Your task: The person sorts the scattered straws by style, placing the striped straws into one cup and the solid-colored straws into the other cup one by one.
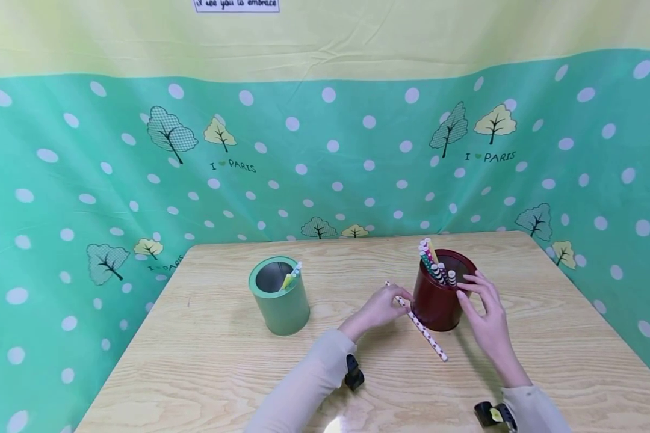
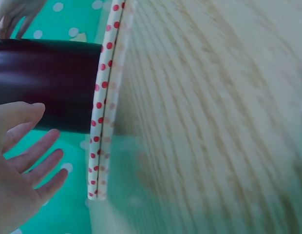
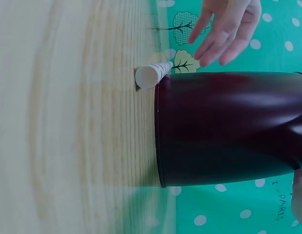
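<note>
A dark red bucket-shaped holder [image 1: 439, 307] stands upright on the table with several patterned paper straws [image 1: 433, 264] leaning in it. On the tabletop before it lies a white paper straw with red dots [image 1: 428, 337], also seen as a dotted straw [image 2: 99, 105] in the left wrist view. My left hand [image 1: 386, 307] hovers beside that straw, fingers spread and holding nothing; the left wrist view shows this hand [image 2: 24, 165] apart from it. My right hand [image 1: 487, 316] touches the red holder's near right rim with extended fingers; only part of it [image 3: 299, 200] enters the right wrist view.
A green holder [image 1: 283, 307] stands to the left with a few yellow and light blue sticks [image 1: 291, 276] in it. The wooden table [image 1: 206, 361] meets a green dotted curtain [image 1: 314, 168] at its back edge.
</note>
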### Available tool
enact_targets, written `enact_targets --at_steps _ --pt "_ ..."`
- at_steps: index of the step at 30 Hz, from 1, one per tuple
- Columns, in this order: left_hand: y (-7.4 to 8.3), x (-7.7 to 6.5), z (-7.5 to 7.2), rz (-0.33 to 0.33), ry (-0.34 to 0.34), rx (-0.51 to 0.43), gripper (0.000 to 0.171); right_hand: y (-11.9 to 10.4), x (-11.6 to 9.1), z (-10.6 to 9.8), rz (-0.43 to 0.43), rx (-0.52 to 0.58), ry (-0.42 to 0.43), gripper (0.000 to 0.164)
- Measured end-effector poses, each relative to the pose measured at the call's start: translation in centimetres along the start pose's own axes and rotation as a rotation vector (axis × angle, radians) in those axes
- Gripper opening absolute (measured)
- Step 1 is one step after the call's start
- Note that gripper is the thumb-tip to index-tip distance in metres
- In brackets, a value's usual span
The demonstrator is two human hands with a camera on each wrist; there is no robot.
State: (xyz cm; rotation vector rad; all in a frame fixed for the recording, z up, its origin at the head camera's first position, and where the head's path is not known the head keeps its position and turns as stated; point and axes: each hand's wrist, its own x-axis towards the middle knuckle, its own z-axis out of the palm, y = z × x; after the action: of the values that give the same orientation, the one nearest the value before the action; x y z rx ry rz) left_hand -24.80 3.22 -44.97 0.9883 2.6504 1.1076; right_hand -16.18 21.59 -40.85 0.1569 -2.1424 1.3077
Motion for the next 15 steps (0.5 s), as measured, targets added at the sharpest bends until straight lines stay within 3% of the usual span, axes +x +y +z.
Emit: enact_targets --at_steps 10,15 --pt "-1.0 0.1 0.5 0.086 -0.028 0.092 0.024 0.1 -0.1 0.0 0.004 0.001 -0.009 0.017" --pt "-1.1 0.2 0.5 0.082 -0.06 0.104 0.026 0.0 -0.1 0.0 0.012 -0.006 -0.014 0.017"
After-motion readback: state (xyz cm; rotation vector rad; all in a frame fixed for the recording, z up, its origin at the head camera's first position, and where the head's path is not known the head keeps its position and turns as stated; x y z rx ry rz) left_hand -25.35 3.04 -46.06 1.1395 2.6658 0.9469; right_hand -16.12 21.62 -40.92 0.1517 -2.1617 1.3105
